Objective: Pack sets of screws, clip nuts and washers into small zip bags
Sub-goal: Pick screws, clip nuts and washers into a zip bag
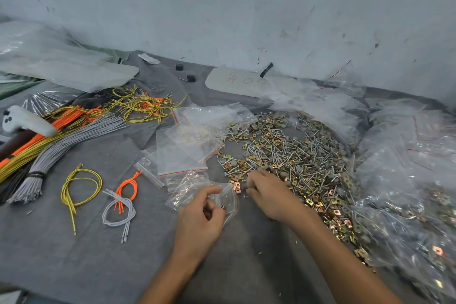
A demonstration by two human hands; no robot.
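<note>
My left hand [199, 219] pinches the small zip bag [228, 198] at its mouth. My right hand [270, 189] curls at the edge of the screw, clip-nut and washer pile [296, 155] (pinching what, I cannot tell). Pieces may miss the floppy mouth and scatter. Just left, empty bags [182, 155] and wire loops [81, 187] crowd the cloth.

Scuffed pale wall [246, 7], grey cloth [74, 254] — dim light

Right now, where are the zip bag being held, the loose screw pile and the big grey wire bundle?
zip bag [228, 196], head view, clear film near its right edge.
screw pile [296, 155], head view, middle of the heap.
grey wire bundle [56, 150], head view, middle of its length.
</note>
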